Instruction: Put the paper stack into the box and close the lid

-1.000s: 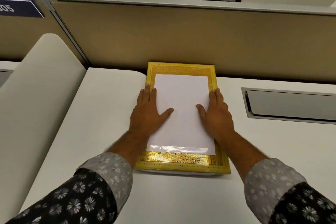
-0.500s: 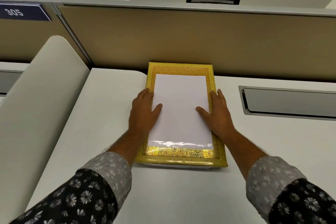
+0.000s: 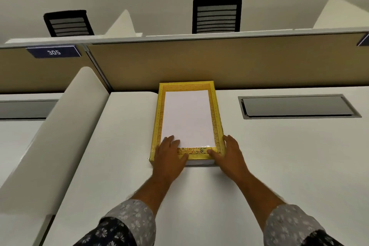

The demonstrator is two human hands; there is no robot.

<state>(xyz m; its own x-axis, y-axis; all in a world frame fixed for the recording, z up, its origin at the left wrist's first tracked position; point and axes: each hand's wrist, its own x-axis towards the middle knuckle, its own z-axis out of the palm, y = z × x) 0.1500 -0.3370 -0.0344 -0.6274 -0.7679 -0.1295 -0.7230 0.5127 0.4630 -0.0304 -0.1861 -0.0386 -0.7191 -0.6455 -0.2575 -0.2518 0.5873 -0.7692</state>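
Observation:
A yellow box [image 3: 217, 118] with a gold patterned border lies lengthwise on the white desk [image 3: 279, 166], its far end against the partition. A white paper stack [image 3: 187, 118] fills the framed middle, with a shiny strip along its near edge. I cannot tell whether the paper lies under a clear lid or on top. My left hand [image 3: 169, 158] rests flat over the near left corner, fingertips touching the paper. My right hand [image 3: 229, 158] lies at the near right corner, fingers along the side and thumb on the front border.
A tan partition [image 3: 219, 64] stands behind the box, with a "305" sign [image 3: 54, 52] at the left. A grey recessed hatch [image 3: 297, 106] sits in the desk to the right. A curved white divider [image 3: 60, 136] rises at the left. Two black chairs [image 3: 216, 15] show beyond the partition.
Both hands have slid toward me, from the middle of the paper to the box's near corners. The view has tilted upward. The box has not moved.

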